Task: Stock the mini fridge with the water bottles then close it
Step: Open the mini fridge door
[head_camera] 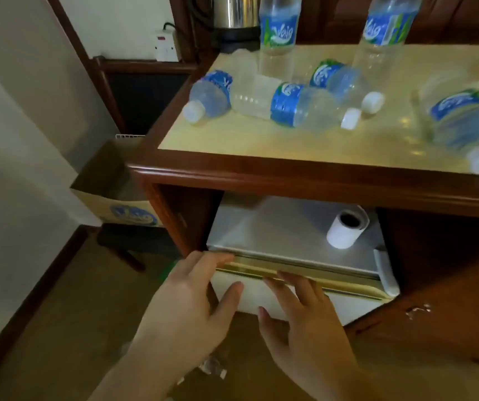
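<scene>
A: What is nearest the camera?

B: Both hands, at the top front edge of the mini fridge [299, 227]. The left hand [192, 308] is at the fridge's left front corner with its fingers spread and loose, the fingertips on the gold strip [305, 273] along the top of the door and the thumb against the white door face. It grips nothing.

A: And the other?

B: The right hand [302, 316] is just to the right of it, fingers also spread flat, the tips touching the same gold strip. It holds nothing either.

A: Is the fridge shut?

B: The door [348, 308] looks closed against the body, though the seam is partly hidden by the hands. The fridge sits inside the wooden cabinet [319, 180], under the counter.

A: Anything on the fridge?

B: A white paper roll [346, 228] stands on its grey top, toward the back right.

A: Where are the water bottles?

B: Above the fridge, on the cabinet's yellowish counter. Four lie on their sides: one at the left [208, 95], two in the middle [290, 107] [345, 83] and one at the right edge [464, 123]. Two stand upright behind them [278, 33] [383, 36].

A: Farther back?

B: A steel kettle [237, 15] behind the bottles, and left of the fridge a cardboard box [111, 180] by the wall.
</scene>
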Tool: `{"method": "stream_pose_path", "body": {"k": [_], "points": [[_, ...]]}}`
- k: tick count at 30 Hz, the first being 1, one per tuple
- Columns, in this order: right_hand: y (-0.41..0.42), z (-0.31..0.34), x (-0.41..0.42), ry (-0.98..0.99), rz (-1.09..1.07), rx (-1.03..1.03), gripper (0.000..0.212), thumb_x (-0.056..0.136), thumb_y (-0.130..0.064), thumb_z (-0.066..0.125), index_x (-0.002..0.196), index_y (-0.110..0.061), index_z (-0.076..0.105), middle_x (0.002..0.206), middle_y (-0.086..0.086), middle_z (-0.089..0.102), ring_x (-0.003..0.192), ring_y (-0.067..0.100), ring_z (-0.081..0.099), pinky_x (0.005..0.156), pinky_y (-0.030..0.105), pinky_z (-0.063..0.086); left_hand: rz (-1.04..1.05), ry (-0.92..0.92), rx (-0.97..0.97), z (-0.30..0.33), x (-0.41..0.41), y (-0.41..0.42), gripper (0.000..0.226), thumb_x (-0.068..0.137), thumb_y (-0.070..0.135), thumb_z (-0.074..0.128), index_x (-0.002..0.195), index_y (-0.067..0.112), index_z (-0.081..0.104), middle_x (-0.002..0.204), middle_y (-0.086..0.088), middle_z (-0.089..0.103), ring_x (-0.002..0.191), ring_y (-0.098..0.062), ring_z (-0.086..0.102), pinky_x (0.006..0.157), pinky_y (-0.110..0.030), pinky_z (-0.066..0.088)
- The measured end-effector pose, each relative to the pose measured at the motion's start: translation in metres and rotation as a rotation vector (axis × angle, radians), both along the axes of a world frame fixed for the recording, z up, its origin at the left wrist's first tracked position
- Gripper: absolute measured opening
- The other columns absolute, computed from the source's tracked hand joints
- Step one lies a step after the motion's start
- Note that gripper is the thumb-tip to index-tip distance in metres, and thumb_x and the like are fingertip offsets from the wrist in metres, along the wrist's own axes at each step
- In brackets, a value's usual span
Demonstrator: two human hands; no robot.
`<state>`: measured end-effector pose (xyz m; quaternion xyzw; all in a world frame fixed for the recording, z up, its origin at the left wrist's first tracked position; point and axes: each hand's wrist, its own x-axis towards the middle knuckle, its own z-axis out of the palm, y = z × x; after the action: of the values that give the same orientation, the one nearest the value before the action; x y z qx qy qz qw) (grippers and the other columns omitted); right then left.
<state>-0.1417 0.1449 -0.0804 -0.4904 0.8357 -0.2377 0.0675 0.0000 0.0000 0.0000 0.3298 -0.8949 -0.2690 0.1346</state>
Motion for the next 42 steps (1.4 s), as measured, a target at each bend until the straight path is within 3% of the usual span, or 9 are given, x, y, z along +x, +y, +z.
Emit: {"method": "stream_pose_path", "body": {"k": [5, 10, 14, 19, 22, 27, 36, 40, 42], "points": [[-0.048, -0.085, -0.008, 0.068, -0.118, 0.145, 0.058, 0.095, -0.072, 0.033, 0.139, -0.038, 0.049, 0.140, -0.011, 0.056, 0.131, 0.015, 0.052, 0.107, 0.041, 0.046, -0.095, -0.036, -0.093, -0.078, -0.029, -0.050, 0.048, 0.092, 0.046, 0.064, 0.138, 0.039, 0.051, 0.122, 0.019, 0.056, 0.104, -0.002, 0.057, 0.085, -0.023, 0.058], [-0.075, -0.144, -0.019, 0.139, -0.175, 0.210, 0.054, 0.096, -0.066, 0.039, 0.134, -0.033, 0.058, 0.133, -0.006, 0.062, 0.126, 0.020, 0.056, 0.109, 0.049, 0.042, -0.159, -0.215, -0.033, -0.136, -0.074, -0.089, 0.062, 0.092, 0.065, 0.054, 0.148, 0.051, 0.029, 0.153, 0.015, 0.034, 0.140, -0.011, 0.034, 0.106, -0.029, 0.044], [-0.085, -0.167, -0.021, 0.213, -0.199, 0.185, 0.046, 0.095, -0.058, 0.049, 0.125, -0.026, 0.064, 0.120, -0.001, 0.059, 0.114, 0.024, 0.056, 0.101, 0.047, 0.044, -0.210, -0.376, -0.052, -0.169, -0.103, -0.110, 0.063, 0.094, 0.074, 0.038, 0.151, 0.058, 0.017, 0.169, 0.013, 0.007, 0.155, -0.022, 0.013, 0.118, -0.049, 0.034], [-0.089, -0.175, -0.014, 0.200, -0.256, 0.128, 0.042, 0.093, -0.050, 0.055, 0.120, -0.020, 0.068, 0.115, 0.003, 0.058, 0.112, 0.028, 0.053, 0.099, 0.047, 0.046, -0.237, -0.416, -0.080, -0.212, -0.121, -0.134, 0.059, 0.101, 0.065, 0.017, 0.158, 0.050, 0.013, 0.172, 0.004, -0.001, 0.158, -0.027, -0.004, 0.125, -0.054, 0.012], [-0.092, -0.174, -0.013, 0.190, -0.269, 0.130, 0.042, 0.091, -0.048, 0.057, 0.116, -0.018, 0.070, 0.112, 0.004, 0.059, 0.108, 0.030, 0.053, 0.095, 0.048, 0.048, -0.306, -0.487, -0.156, -0.237, -0.130, -0.147, 0.085, 0.078, 0.067, -0.010, 0.159, 0.046, 0.008, 0.172, 0.002, 0.000, 0.158, -0.029, -0.009, 0.123, -0.061, 0.010], [-0.086, -0.167, -0.015, 0.191, -0.221, 0.181, 0.044, 0.088, -0.049, 0.057, 0.118, -0.019, 0.071, 0.111, 0.003, 0.059, 0.106, 0.028, 0.052, 0.091, 0.044, 0.049, -0.184, -0.457, -0.169, -0.246, -0.136, -0.146, 0.057, 0.100, 0.061, 0.020, 0.156, 0.052, 0.015, 0.172, -0.003, 0.001, 0.158, -0.028, -0.002, 0.125, -0.056, 0.012], [-0.018, -0.167, 0.023, 0.129, -0.126, -0.008, 0.029, 0.098, -0.042, 0.059, 0.099, -0.017, 0.074, 0.102, 0.001, 0.058, 0.103, 0.022, 0.055, 0.099, 0.043, 0.048, -0.163, -0.413, -0.122, -0.250, -0.141, -0.148, 0.056, 0.101, 0.055, 0.037, 0.156, 0.047, 0.029, 0.171, -0.006, 0.010, 0.158, -0.028, 0.003, 0.122, -0.060, 0.011], [0.001, -0.157, 0.021, 0.141, -0.231, -0.137, 0.020, 0.096, -0.030, 0.063, 0.089, -0.013, 0.071, 0.091, 0.001, 0.060, 0.083, 0.019, 0.059, 0.071, 0.037, 0.054, -0.158, -0.417, -0.135, -0.250, -0.141, -0.147, 0.056, 0.100, 0.053, 0.036, 0.155, 0.046, 0.030, 0.171, -0.008, 0.012, 0.157, -0.030, 0.005, 0.121, -0.061, 0.013], [0.003, -0.147, 0.014, 0.177, -0.304, -0.189, 0.018, 0.094, -0.027, 0.065, 0.095, -0.011, 0.072, 0.094, 0.004, 0.062, 0.086, 0.022, 0.058, 0.071, 0.038, 0.054, -0.151, -0.417, -0.136, -0.249, -0.141, -0.145, 0.056, 0.100, 0.051, 0.035, 0.156, 0.046, 0.030, 0.171, -0.009, 0.012, 0.157, -0.030, 0.006, 0.121, -0.061, 0.014]]}}
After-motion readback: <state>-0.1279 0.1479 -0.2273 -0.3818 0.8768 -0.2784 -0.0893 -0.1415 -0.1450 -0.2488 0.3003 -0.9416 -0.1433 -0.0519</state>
